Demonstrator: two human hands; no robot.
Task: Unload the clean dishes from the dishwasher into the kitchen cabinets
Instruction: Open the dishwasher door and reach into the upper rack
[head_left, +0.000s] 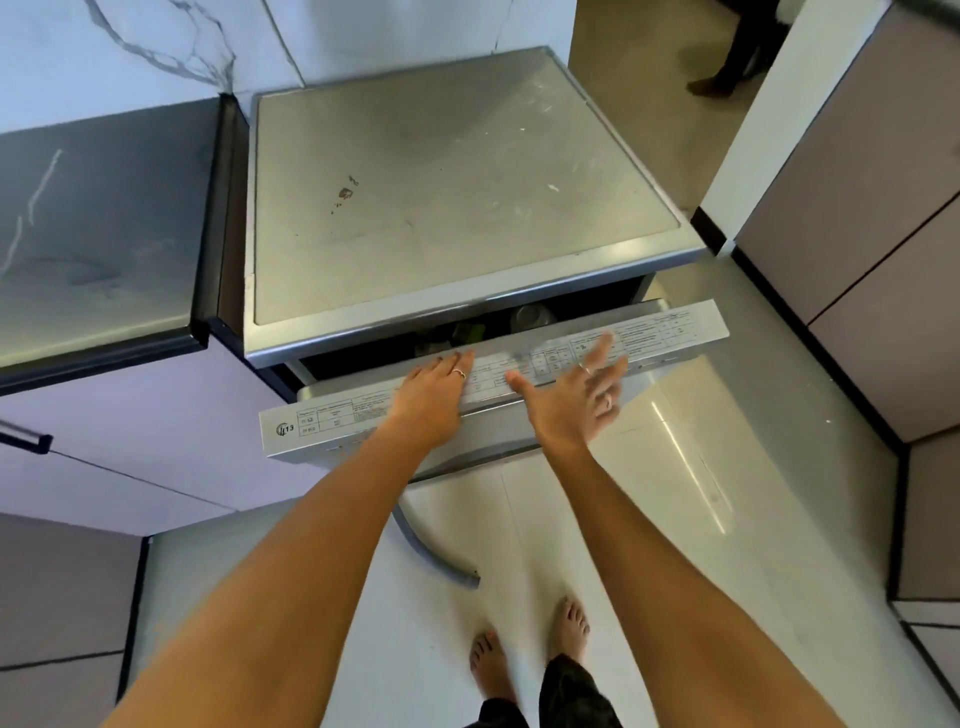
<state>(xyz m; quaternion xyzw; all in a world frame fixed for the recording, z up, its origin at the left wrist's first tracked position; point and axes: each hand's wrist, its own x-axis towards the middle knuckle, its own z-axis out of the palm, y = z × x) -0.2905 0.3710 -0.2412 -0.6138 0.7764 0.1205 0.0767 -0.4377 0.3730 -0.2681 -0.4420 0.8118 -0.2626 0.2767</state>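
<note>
While door (337, 415) ajar, left fingers (457, 364) atop edge.

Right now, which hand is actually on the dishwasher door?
The left hand, fingers flat on the door's top edge. The right hand is spread, blurred; contact unclear.

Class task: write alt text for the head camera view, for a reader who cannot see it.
Seen from above, a person's left hand rests on the top edge of a partly open dishwasher door, while the open right hand hovers beside it, blurred. Dim shapes show in the gap; a grey hose lies on the white floor by bare feet.
</note>
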